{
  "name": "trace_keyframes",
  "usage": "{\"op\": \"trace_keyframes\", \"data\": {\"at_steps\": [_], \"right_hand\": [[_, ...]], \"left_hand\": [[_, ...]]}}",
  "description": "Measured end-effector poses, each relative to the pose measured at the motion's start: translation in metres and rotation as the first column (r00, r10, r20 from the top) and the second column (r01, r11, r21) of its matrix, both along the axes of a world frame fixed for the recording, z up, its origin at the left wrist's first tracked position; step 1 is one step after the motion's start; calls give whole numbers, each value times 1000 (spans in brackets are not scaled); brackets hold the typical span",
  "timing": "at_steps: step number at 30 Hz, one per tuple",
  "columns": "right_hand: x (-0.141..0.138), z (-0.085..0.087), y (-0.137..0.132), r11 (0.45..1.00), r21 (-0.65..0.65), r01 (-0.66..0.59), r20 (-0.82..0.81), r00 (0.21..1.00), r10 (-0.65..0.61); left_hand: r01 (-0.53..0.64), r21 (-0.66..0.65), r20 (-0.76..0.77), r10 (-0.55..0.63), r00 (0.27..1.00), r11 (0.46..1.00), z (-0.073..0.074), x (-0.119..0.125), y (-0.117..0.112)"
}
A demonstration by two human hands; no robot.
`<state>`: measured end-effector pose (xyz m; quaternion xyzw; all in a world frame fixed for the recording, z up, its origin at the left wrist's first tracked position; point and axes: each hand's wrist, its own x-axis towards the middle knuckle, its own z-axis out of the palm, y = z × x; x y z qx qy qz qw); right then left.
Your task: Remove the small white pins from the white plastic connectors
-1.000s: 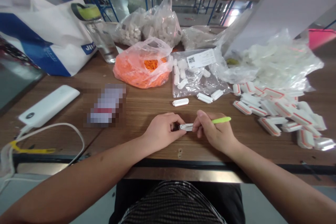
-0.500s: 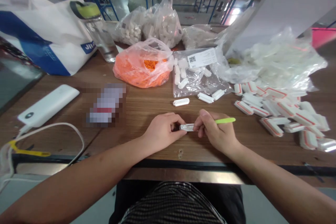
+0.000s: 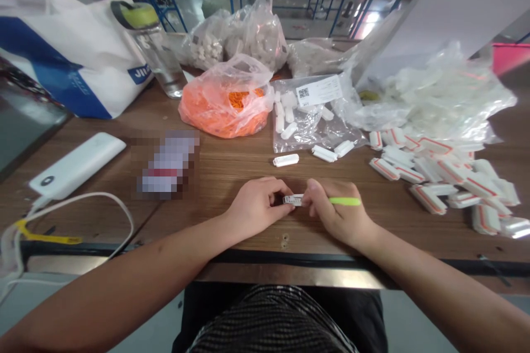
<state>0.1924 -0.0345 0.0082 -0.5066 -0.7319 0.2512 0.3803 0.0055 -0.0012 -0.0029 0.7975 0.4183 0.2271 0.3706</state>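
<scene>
Small white plastic piece (image 3: 292,199) is pinched between left hand (image 3: 253,210) and right hand (image 3: 337,216), low over the near edge of the wooden table (image 3: 232,168). Green tool (image 3: 344,201) is gripped in the right hand, tip at the piece. Loose white piece (image 3: 285,160) is seen just beyond the hands. Orange bag (image 3: 226,102) is set farther back, finished white-and-orange parts (image 3: 439,174) are piled at right, power bank (image 3: 77,164) at left.
</scene>
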Motion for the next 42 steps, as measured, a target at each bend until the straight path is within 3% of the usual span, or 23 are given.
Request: {"op": "trace_keyframes", "data": {"at_steps": [3,5,9,13,20,36,42], "right_hand": [[3,2,-1,992,87,-89,70,994,83],[4,1,-1,995,72,-64,29,998,62],[5,-2,0,999,-4,36,-77,996,-36],[5,-3,1,997,-78,24,-105,994,-32],[10,-10,5,965,-252,76,-298,942,-153],[4,-9,9,944,-309,114,-234,953,-192],[3,-1,6,978,-197,65,-130,987,-91]], "left_hand": [[-8,2,-7,8,1000,1000,0,0,0],[-8,-1,-5,8,1000,1000,0,1,0],[-7,-17,2,7,1000,1000,0,0,-1],[-2,-15,-1,2,1000,1000,0,-1,0],[16,-16,-28,-16,999,1000,3,-1,1],[23,-17,6,-23,1000,1000,-1,-1,1],[10,-4,11,-10,1000,1000,0,-1,0]]}}
